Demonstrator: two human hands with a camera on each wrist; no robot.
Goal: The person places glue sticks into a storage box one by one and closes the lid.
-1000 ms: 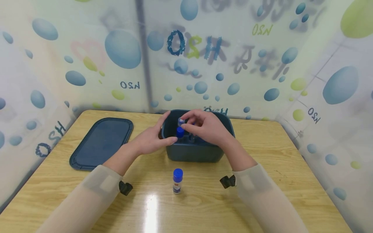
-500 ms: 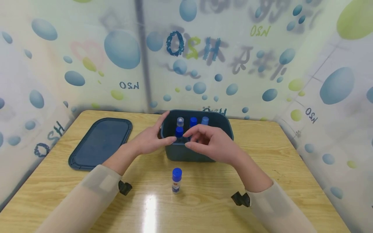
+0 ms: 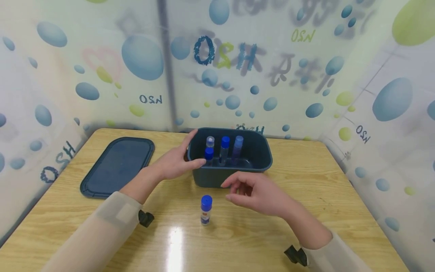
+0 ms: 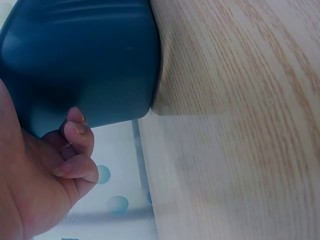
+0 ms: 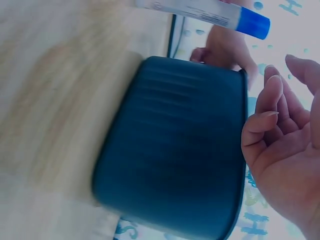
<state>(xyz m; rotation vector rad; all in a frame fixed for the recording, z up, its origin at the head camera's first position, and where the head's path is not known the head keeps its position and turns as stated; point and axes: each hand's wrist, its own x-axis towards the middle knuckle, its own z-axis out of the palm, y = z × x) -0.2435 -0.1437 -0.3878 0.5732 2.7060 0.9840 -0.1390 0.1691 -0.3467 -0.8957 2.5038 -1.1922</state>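
Observation:
A dark teal plastic bin (image 3: 225, 177) stands at the back of the table with several blue-capped glue sticks (image 3: 225, 142) upright in its left part. My left hand (image 3: 175, 163) rests at its left corner, thumb over the front rim and index finger stretched along the side. In the left wrist view, the other fingers curl loosely beside the bin wall. My right hand (image 3: 259, 192) hovers in front of the bin, fingers loosely bent with nothing between them. Left of that hand, one glue stick (image 3: 205, 209) with a blue cap and white label stands on the table.
A flat dark blue lid (image 3: 119, 168) lies on the left of the wooden table (image 3: 326, 211). Bubble-patterned walls (image 3: 292, 75) enclose the table at the back and sides, close behind the bin.
My right hand has come out of the bin, moving toward me and to the right, uncovering the glue sticks inside. The left hand has stayed at the bin's corner.

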